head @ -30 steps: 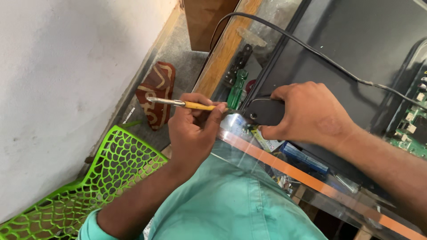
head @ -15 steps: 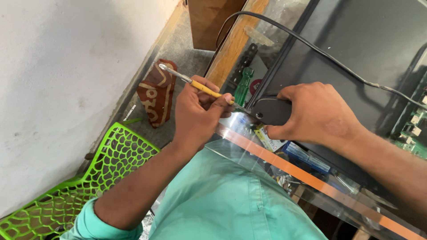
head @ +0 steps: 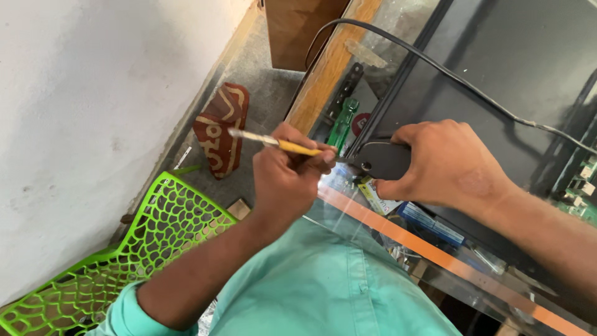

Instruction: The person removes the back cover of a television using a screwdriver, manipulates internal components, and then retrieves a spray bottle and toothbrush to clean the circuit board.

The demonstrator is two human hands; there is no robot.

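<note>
Our left grip (head: pixel 289 177) is closed around a thin screwdriver with a yellow handle and a pale shaft (head: pixel 277 144), fingers pinching the handle near its tip end. Our right grip (head: pixel 448 163) is closed over a small dark rounded plastic part (head: pixel 380 160) at the corner of a large black flat panel (head: pixel 497 68); the screwdriver's tip meets that part, though the contact point itself is hidden by our fingers.

The black panel lies on a glass-topped table (head: pixel 435 274) with an orange strip along its edge, and a black cable (head: pixel 435 65) runs across the panel. Beside us stands a bright green plastic chair with a lattice seat (head: pixel 130 255). On the grey floor (head: pixel 261 81) lies a red-brown patterned sandal (head: pixel 219 129), near a brown wooden cabinet (head: pixel 298 28). Under the glass we see a blue rectangular package (head: pixel 432 224), a small yellow-and-white labelled packet (head: pixel 376 198) just below the dark part, a round red-and-white label (head: pixel 360 122), and a green circuit board (head: pixel 341 127).
</note>
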